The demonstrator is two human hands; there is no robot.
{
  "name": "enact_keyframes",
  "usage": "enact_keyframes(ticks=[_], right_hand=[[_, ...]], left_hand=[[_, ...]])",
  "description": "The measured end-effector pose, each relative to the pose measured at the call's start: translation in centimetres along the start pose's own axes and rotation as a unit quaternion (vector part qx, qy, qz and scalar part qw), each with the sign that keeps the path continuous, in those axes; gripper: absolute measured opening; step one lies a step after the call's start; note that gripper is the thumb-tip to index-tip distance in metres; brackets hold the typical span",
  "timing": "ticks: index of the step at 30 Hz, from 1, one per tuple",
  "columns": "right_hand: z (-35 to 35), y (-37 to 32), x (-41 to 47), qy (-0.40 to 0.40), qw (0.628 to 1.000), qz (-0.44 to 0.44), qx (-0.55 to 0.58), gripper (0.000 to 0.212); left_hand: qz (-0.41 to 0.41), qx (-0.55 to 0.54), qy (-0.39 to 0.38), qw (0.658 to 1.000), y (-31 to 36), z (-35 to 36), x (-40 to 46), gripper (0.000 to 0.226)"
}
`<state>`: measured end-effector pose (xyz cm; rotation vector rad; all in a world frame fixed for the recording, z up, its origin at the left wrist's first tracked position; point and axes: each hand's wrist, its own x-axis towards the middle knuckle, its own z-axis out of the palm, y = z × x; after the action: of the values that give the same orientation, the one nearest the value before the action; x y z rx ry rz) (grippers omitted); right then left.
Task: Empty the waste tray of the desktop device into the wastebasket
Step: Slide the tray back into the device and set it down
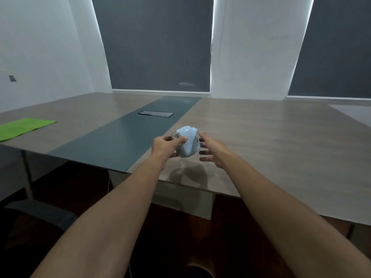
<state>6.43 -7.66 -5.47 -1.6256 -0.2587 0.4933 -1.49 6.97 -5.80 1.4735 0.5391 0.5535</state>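
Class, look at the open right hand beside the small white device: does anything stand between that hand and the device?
Nothing visible does. The left hand grips the device from its far side, above the table; the right hand is open beside it with only air between. No wastebasket is in view.

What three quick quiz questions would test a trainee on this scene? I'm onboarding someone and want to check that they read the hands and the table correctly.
1. True or false: the left hand grips the pale blue desktop device above the table.
2. Multiple choice: the right hand is (a) closed on the device, (b) open beside it with fingers spread, (c) flat on the table.
3. Which coloured item lies at the table's far left, and is a wastebasket clearly in view?

Key
1. True.
2. b.
3. A green cloth; no wastebasket can be made out.
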Motion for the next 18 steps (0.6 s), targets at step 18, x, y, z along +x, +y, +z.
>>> enact_keyframes(ticks=[18], right_hand=[[-7.1, 2.8, 0.4, 0.229, 0.971, -0.052, -0.049, 0.027]], left_hand=[[0.062, 0.271, 0.124, 0.953, -3.3, 0.1, -0.1, 0.077]])
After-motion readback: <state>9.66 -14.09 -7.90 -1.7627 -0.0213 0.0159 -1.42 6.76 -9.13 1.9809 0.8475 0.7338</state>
